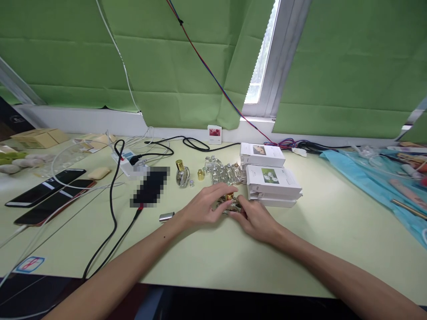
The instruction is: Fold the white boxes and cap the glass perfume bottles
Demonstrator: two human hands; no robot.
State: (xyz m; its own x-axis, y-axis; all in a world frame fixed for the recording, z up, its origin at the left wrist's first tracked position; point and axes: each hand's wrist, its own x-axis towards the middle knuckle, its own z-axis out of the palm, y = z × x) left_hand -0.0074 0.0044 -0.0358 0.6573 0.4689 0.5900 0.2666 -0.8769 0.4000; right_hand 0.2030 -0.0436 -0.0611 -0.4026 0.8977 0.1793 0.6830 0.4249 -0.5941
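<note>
Both hands meet at a small glass perfume bottle (235,206) with a gold neck, low over the table. My left hand (208,204) pinches at the gold top, thumb and fingers closed around it. From the other side my right hand (256,218) grips the glass body. Fingers cover much of this bottle. Just behind stand several clear glass bottles (227,173) in a group. A gold cap (200,174) and a small clear stopper-like piece (191,183) lie to their left, beside a bottle with a gold cap (182,174). A silver cylinder (166,217) lies near my left forearm.
Stacked white boxes (273,182) stand right of the bottles. Phones (46,186), a power strip (128,164) and loose cables occupy the left side. A blue sheet (363,178) with clutter lies at right. A small white box (214,134) stands by the wall.
</note>
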